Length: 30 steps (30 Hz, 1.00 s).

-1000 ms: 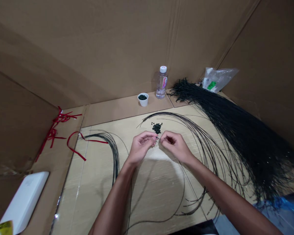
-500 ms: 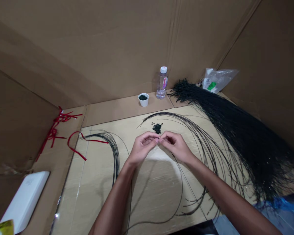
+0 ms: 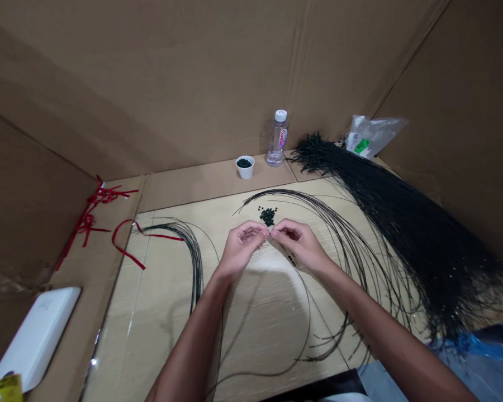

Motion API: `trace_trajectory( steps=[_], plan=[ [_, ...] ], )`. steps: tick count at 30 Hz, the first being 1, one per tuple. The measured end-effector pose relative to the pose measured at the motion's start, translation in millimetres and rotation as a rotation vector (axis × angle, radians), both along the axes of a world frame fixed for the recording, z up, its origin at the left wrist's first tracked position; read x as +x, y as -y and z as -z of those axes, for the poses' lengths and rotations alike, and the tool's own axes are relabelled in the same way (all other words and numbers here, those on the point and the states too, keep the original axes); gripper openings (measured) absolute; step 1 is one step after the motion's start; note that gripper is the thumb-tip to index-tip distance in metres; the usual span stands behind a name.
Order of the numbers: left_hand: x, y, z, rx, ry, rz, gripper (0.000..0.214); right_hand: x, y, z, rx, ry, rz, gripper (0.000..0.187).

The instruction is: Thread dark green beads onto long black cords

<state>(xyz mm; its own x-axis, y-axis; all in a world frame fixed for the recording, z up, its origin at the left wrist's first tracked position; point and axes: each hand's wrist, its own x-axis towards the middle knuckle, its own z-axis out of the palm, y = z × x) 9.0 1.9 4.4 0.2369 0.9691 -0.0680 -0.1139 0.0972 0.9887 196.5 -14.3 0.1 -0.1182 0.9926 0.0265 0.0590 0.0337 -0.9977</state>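
Observation:
My left hand (image 3: 243,247) and my right hand (image 3: 298,244) meet almost tip to tip over the board, both closed in a pinch. From my right fingertips runs a thin dark cord (image 3: 309,312), looping down toward the board's front edge. A few small dark beads (image 3: 292,261) sit on it just below my right hand. Whatever my left fingertips pinch is too small to make out. Just beyond my fingers lies a little pile of dark green beads (image 3: 267,216).
Behind stand a white cup (image 3: 246,172) of beads and a bottle (image 3: 278,139). Loose dark cords (image 3: 339,223) curve right of my hands, beside a thick cord bundle (image 3: 402,223). Left are another cord bunch (image 3: 196,262), red ribbons (image 3: 88,218) and a white box-shaped object (image 3: 37,340).
My fingertips have drawn slightly apart, and the beads on the cord below my right hand show more clearly. The whole view has shifted a little.

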Motion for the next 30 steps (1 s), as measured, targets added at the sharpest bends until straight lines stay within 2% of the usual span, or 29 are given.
trace_trajectory(
  steps=[6, 17, 30],
  plan=[
    [-0.1, -1.0, 3.1, -0.029, 0.036, -0.031, 0.025, 2.3, 0.9, -3.4, -0.008, 0.003, -0.025, 0.024],
    [-0.8, -0.9, 1.9, -0.001, 0.010, -0.052, 0.029, 1.9, -0.2, 5.2, 0.029, -0.018, -0.025, 0.025],
    [-3.2, -0.5, 5.6, 0.027, -0.037, -0.006, 0.030, 0.9, 1.5, 1.3, 0.058, 0.018, -0.041, 0.025]
  ],
)
